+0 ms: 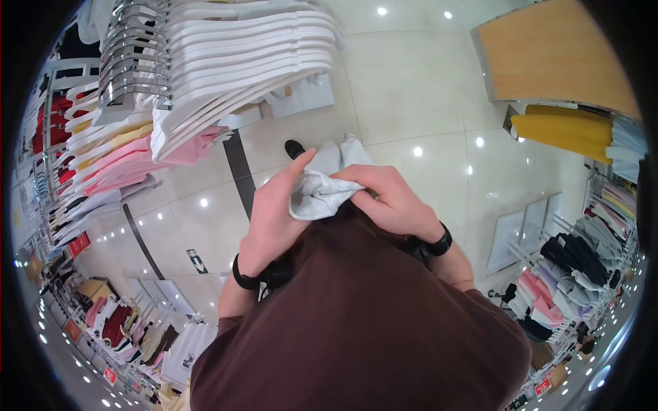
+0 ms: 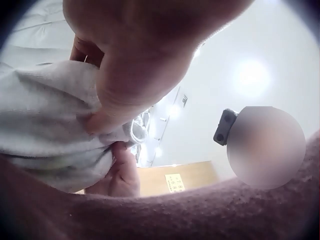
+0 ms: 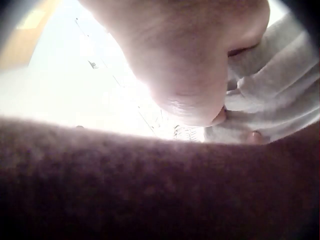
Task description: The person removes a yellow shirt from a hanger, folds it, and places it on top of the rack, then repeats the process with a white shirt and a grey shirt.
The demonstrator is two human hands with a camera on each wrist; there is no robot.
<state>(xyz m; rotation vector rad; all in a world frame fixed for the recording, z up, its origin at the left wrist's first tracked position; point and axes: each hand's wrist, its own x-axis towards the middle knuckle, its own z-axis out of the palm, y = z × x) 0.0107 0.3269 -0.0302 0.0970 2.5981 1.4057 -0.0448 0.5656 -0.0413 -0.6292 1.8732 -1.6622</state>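
Note:
A light grey garment (image 1: 322, 195) is bunched between both hands in front of the person's brown shirt. More pale grey cloth shows beyond the hands, over the floor. On the left, the left hand (image 1: 271, 216) holds one side, its thumb pointing up along the cloth and most fingers hidden beneath. In the left wrist view, fingertips press into the folds of the grey fabric (image 2: 50, 120). Thumb and fingers of the right hand (image 1: 391, 202) pinch the opposite edge. The right wrist view shows that hand close up against the folded cloth (image 3: 280, 75).
White hangers (image 1: 247, 55) line a rack at the upper left, with pink clothes (image 1: 123, 164) below. Yellow garments (image 1: 562, 133) hang by a wooden panel (image 1: 558, 51) at right. Clothing racks stand lower on both sides. A dark shoe (image 1: 295, 148) shows on the tiled floor (image 1: 411, 75).

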